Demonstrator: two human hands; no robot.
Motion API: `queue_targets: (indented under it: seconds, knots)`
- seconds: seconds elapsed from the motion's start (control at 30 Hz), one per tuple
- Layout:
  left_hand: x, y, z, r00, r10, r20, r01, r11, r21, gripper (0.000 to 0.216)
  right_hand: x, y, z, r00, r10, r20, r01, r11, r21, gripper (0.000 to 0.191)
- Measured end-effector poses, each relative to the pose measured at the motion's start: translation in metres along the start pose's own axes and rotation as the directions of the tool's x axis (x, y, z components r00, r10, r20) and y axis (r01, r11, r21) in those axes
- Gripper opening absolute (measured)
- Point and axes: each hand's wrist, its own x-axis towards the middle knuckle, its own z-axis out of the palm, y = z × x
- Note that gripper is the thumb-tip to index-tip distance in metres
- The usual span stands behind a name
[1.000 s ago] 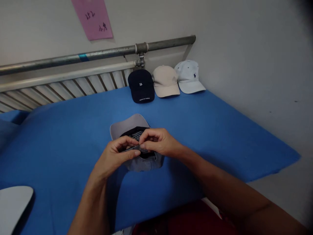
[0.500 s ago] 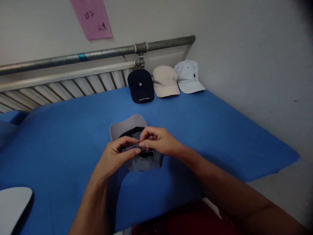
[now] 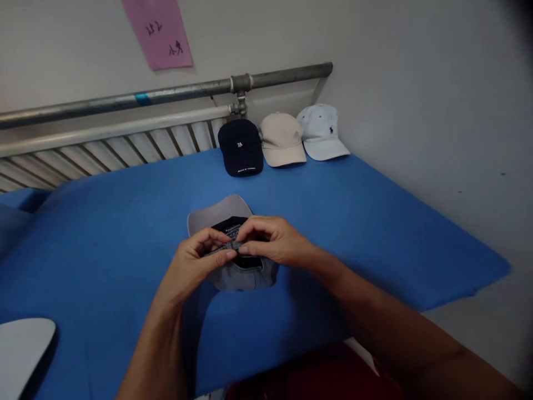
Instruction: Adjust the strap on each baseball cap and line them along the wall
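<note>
A grey baseball cap (image 3: 245, 279) lies upside down on the blue-covered table, its brim pointing away from me and its back opening facing me. My left hand (image 3: 199, 256) pinches the cap's back strap (image 3: 234, 244) from the left. From the right, my right hand (image 3: 270, 240) pinches the same strap, thumb and index finger close to the left fingertips. The fingers partly hide the strap and its fastening. Inside the cap a dark lining with white print shows.
At the back stand a black cap (image 3: 240, 147), a beige cap (image 3: 283, 139) and a white cap (image 3: 320, 132) in a row. A radiator (image 3: 166, 139) and a metal pipe (image 3: 187, 90) run along the wall. A white rounded object (image 3: 23, 350) lies at the near left.
My fingertips have shifted slightly on the strap, and a little more of it shows between them. The cap stays in nearly the same place.
</note>
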Motion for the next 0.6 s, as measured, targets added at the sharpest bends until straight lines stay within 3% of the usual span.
queue_targets:
  seconds: [0.17,0.3,0.43,0.6]
  knots:
    - [-0.001,0.0,-0.002,0.999,-0.029,0.014,0.029,1.0,0.002,0.02,0.0,0.005,0.004,0.997,-0.077,0.018,0.078,0.997,-0.025,0.007]
    - [0.0,-0.001,-0.002,1.0,-0.019,-0.017,0.019,1.0,-0.022,0.024,0.0,0.002,0.005,0.996,-0.075,0.041,0.078,0.994,-0.078,0.025]
    - [0.001,-0.002,-0.007,0.994,-0.059,0.091,0.066,0.995,-0.075,0.027,-0.001,0.001,0.01,0.996,-0.082,0.021,0.085,0.977,-0.196,0.028]
    - [-0.001,-0.003,-0.016,0.985,-0.068,0.157,0.08,0.994,-0.07,0.022,0.0,0.002,0.015,0.994,-0.107,-0.014,0.104,0.981,-0.163,0.023]
